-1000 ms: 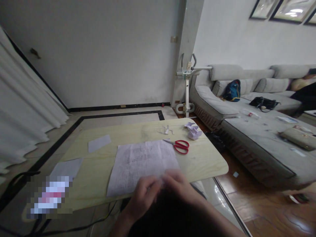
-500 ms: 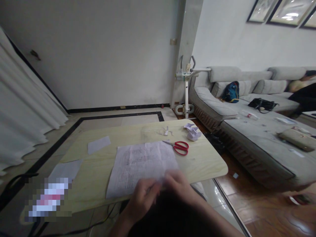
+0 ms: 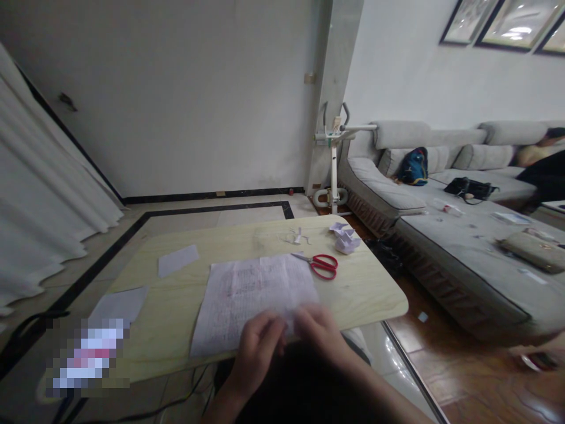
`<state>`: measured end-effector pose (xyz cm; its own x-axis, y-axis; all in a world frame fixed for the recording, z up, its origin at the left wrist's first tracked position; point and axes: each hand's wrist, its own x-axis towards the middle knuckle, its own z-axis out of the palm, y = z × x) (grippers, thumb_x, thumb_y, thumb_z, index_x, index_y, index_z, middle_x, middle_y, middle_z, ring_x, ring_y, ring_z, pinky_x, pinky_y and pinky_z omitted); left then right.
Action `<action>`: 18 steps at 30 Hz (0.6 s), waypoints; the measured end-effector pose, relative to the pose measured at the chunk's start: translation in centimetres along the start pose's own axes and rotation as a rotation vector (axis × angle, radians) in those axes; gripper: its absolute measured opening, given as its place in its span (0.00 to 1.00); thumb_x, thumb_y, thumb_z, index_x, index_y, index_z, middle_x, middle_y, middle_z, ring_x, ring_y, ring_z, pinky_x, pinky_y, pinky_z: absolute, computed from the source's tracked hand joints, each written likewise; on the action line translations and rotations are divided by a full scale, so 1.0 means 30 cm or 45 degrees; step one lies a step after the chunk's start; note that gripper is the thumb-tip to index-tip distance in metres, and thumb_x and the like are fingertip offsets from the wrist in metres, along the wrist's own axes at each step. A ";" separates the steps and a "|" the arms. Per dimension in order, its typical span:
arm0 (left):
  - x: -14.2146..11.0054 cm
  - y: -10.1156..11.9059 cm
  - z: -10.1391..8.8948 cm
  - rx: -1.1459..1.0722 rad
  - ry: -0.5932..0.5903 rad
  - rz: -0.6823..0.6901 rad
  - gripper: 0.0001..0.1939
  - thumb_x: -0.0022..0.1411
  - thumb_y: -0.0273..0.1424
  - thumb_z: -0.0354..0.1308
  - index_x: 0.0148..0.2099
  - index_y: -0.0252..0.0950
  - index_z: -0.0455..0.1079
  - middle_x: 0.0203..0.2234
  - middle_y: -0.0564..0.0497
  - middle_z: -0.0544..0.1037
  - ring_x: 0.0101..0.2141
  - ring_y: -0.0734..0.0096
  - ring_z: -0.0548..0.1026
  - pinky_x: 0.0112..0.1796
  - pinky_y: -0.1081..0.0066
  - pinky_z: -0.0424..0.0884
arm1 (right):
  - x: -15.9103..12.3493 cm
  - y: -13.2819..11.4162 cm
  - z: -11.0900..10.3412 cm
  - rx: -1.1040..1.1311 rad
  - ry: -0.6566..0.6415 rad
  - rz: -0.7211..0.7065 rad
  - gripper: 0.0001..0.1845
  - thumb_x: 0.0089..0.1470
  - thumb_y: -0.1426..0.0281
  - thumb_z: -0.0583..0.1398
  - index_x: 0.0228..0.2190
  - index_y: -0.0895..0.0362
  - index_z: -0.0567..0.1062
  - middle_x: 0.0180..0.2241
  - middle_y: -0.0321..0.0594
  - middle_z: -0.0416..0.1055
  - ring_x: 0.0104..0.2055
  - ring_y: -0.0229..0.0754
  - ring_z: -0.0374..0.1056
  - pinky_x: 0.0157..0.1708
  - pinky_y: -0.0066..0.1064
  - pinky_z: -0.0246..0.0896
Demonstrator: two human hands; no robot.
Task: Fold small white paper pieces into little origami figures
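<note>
My left hand [image 3: 261,337] and my right hand [image 3: 316,327] are close together at the near edge of the table, in front of my body. Both have curled fingers, with fingertips almost meeting. Something pale and small seems to lie between them, but blur and the fingers hide what it is. Under and beyond the hands lies a large creased printed sheet of paper [image 3: 251,294]. Red-handled scissors [image 3: 324,266] rest at its far right corner, blades pointing left and partly open.
Folded paper pieces [image 3: 346,240] sit at the table's far right corner, with thin paper scraps [image 3: 298,237] nearby. A small paper slip [image 3: 178,261] and another sheet [image 3: 117,305] lie left on the wooden table [image 3: 366,288]. Beyond stands a grey sofa [image 3: 468,259], a person at its far end.
My left hand has turned slightly, its fingers a little higher. The right hand stays near the same spot, still blurred. Table items appear unmoved apart from a slight camera shift.
</note>
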<state>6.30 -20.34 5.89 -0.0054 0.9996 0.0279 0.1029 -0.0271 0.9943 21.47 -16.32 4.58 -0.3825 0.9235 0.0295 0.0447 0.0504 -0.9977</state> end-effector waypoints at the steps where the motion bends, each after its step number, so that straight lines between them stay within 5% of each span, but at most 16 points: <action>1: 0.001 0.000 0.000 0.000 0.010 0.010 0.19 0.62 0.41 0.51 0.22 0.37 0.63 0.15 0.56 0.65 0.19 0.74 0.66 0.23 0.75 0.63 | 0.000 -0.001 -0.001 0.014 0.000 -0.006 0.28 0.54 0.47 0.56 0.17 0.58 0.65 0.16 0.31 0.57 0.21 0.33 0.53 0.21 0.25 0.50; 9: 0.002 -0.007 0.007 0.009 0.085 -0.035 0.18 0.61 0.41 0.54 0.23 0.37 0.62 0.16 0.57 0.64 0.20 0.75 0.64 0.22 0.76 0.62 | -0.009 -0.030 0.002 0.031 0.021 -0.036 0.25 0.54 0.51 0.58 0.18 0.58 0.65 0.18 0.31 0.59 0.22 0.34 0.54 0.24 0.26 0.53; 18: 0.008 0.007 -0.022 0.099 0.007 -0.031 0.18 0.63 0.39 0.52 0.23 0.36 0.65 0.17 0.55 0.68 0.21 0.73 0.68 0.24 0.75 0.64 | -0.006 -0.027 -0.012 -0.014 0.004 -0.015 0.26 0.54 0.50 0.57 0.19 0.58 0.67 0.18 0.31 0.59 0.23 0.34 0.56 0.23 0.26 0.53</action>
<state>5.65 -20.12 6.17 -0.0140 0.9999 0.0048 0.1795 -0.0022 0.9838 21.83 -16.38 5.40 -0.3801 0.9240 0.0414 0.0500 0.0652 -0.9966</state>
